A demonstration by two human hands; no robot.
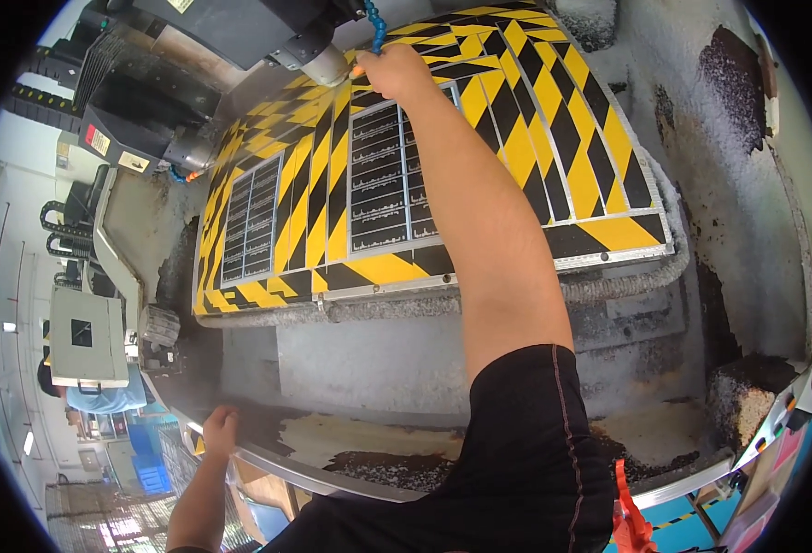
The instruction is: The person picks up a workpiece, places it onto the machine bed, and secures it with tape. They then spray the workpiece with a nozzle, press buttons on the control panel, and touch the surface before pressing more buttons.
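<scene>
My right arm reaches far across the machine bed. My right hand [395, 72] is closed round the lower end of a blue segmented coolant hose [374, 22], whose orange tip pokes out by my fingers. Just left of that hand is the metal spindle nose [327, 66] under a dark machine head [240, 28]. Below my right arm lies the worktable [397, 267], covered in yellow and black striped strips. Two black panels with rows of thin pale parts are set into it, the right panel [378, 184] partly behind my forearm. My left hand [221, 431] grips the machine's front rim [277, 465].
A second machine head [139, 138] with its own spindle stands at the left. Grey, chip-covered walls [719, 184] and a ribbed conduit [618, 284] surround the table. A red-orange air gun [630, 516] hangs at the lower right. A beige cabinet [83, 336] stands outside, left.
</scene>
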